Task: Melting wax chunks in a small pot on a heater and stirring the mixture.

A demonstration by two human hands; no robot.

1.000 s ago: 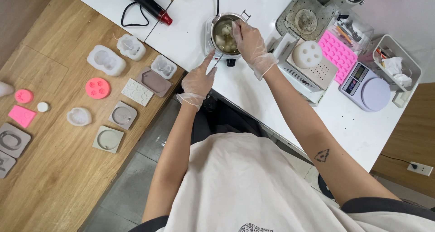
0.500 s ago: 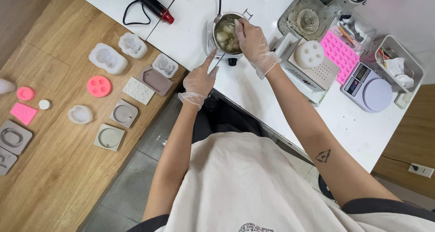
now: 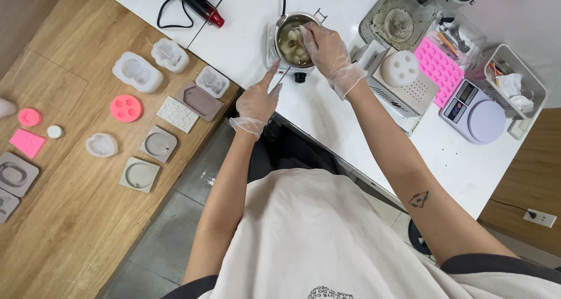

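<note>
A small metal pot (image 3: 279,25) with pale chunks in yellowish liquid (image 3: 292,43) stands on a white heater base on the white table (image 3: 327,118). My right hand (image 3: 325,46), in a clear glove, hovers over the pot's right rim, closed on a thin stirring stick that dips into the liquid. My left hand (image 3: 257,102), also gloved, is just below the pot. It pinches the pot's thin metal handle (image 3: 282,77), index finger stretched toward the base.
A black heat gun with a red tip (image 3: 196,5) lies at the back left. Several white, grey and pink moulds (image 3: 126,108) are spread over the wooden table. To the right are a white box with a round mould (image 3: 399,70), a pink mould (image 3: 437,67), a scale (image 3: 474,113) and a bin (image 3: 514,83).
My right hand has shifted a little around the pot with the stick, and the chunks have moved. My left hand stays on the handle.
</note>
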